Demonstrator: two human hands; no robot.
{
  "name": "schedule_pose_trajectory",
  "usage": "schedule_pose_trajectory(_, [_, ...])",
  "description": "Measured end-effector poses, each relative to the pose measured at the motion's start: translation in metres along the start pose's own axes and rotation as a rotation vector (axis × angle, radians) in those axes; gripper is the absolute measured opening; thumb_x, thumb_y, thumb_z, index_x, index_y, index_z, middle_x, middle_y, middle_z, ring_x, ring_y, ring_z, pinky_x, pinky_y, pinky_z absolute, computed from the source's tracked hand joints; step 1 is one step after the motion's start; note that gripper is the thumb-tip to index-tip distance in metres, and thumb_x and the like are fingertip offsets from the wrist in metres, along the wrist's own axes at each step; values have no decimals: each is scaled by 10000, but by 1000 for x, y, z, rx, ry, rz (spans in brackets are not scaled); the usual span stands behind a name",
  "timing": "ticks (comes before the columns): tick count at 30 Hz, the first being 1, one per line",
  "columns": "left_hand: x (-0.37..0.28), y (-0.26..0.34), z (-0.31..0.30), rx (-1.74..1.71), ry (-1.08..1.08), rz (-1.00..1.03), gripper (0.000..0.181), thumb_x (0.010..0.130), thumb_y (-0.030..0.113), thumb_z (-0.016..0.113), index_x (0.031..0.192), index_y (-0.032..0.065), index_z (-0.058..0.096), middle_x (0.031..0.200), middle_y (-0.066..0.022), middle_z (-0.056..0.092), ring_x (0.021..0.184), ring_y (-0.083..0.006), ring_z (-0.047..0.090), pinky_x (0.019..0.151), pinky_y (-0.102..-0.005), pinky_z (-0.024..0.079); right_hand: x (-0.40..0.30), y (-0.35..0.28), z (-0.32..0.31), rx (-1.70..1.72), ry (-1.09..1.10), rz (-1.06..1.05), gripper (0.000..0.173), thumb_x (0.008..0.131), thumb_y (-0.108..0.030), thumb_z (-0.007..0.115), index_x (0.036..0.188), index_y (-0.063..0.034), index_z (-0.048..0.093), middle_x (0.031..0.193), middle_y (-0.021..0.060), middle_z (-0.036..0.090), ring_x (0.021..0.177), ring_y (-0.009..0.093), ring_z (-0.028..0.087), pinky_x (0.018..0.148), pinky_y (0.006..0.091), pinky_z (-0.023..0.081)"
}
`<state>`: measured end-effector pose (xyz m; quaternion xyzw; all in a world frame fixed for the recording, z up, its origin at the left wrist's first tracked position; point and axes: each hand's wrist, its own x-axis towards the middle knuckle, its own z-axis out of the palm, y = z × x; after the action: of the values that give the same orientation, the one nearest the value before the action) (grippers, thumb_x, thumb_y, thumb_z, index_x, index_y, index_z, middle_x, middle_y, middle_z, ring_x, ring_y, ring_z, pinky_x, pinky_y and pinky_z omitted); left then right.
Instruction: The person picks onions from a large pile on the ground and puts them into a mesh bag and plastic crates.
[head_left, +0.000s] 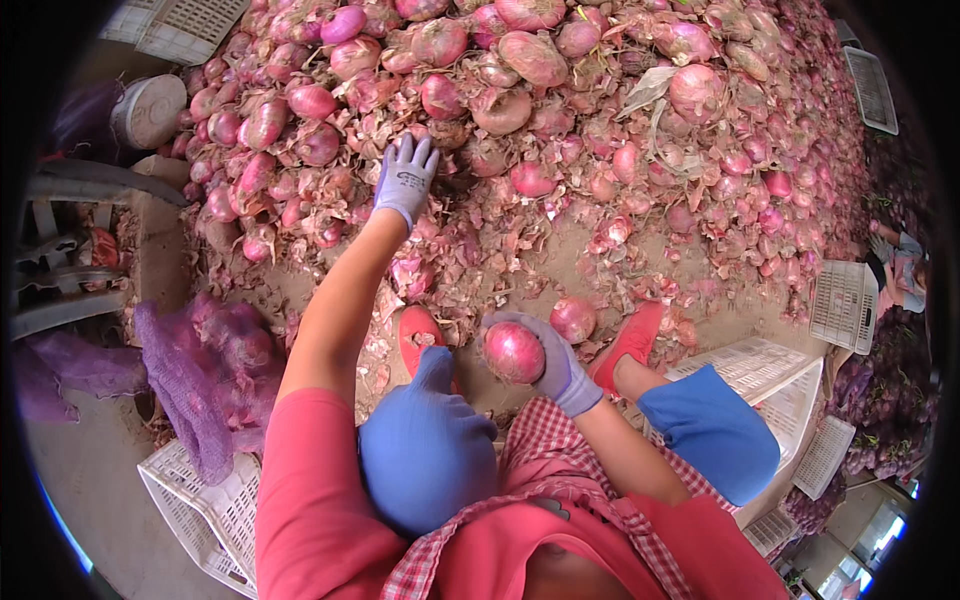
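My right hand (562, 367), in a pale purple knit glove, holds a large red onion (514, 352) in front of my knees. In a matching glove, my left hand (407, 176) reaches forward, palm down, with its fingers apart at the near slope of a heap of red onions (502, 112). Its palm side is hidden, and it seems to rest on the loose skins there. A single red onion (573, 319) lies on the ground just beyond my right hand, near my red shoe (630, 349).
A white plastic crate (780, 375) stands at my right, another crate (202, 517) at my left. Beside the left one lies a purple mesh sack (217, 352) with onions. A white bucket (154, 111) stands left of the heap. Another person (900, 266) works at the far right.
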<state>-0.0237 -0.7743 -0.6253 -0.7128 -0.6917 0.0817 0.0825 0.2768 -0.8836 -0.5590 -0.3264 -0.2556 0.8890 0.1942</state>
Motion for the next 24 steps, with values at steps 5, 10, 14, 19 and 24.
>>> schedule_pose_trajectory(5, [32, -11, -7, 31, -3, 25, 506, 746, 209, 594, 1236, 187, 472, 1302, -37, 415, 1142, -316, 392, 895, -451, 370, -3, -6, -3, -288, -54, -123, 419, 782, -37, 602, 1183, 2, 488, 1167, 115, 554, 1073, 191, 536, 934, 330, 431])
schedule_pose_trajectory(10, [17, -11, -1, -1148, 239, -517, 474, 709, 176, 609, 1171, 126, 513, 959, -79, 641, 861, -231, 621, 787, -328, 485, -6, -1, -3, -310, 22, -181, 472, 739, 26, 640, 1183, -5, 481, 1165, 115, 556, 1074, 185, 535, 924, 325, 439])
schedule_pose_trajectory(14, [-28, -2, 30, -1293, 54, -382, 439, 749, 177, 605, 1168, 77, 520, 1023, -107, 640, 912, -205, 627, 813, -295, 481, -6, 8, -10, -578, 87, -371, 381, 795, 26, 576, 1165, -1, 491, 1154, 118, 557, 1062, 186, 539, 920, 327, 442])
schedule_pose_trajectory(19, [-99, 48, 44, -791, -99, -88, 653, 746, 280, 638, 1295, 53, 366, 1288, -191, 441, 1162, -333, 458, 948, -384, 395, -19, -8, -45, -670, 23, -327, 291, 892, -99, 440, 1152, 10, 514, 1141, 108, 561, 1059, 169, 536, 925, 305, 430])
schedule_pose_trajectory(24, [-130, 94, 34, -908, -242, 158, 659, 722, 229, 676, 1279, 33, 382, 1266, -185, 452, 1153, -332, 454, 954, -386, 382, -32, 13, -124, -790, 257, 1, 264, 892, -121, 430, 1082, 5, 564, 1091, 84, 573, 1048, 169, 529, 918, 269, 407])
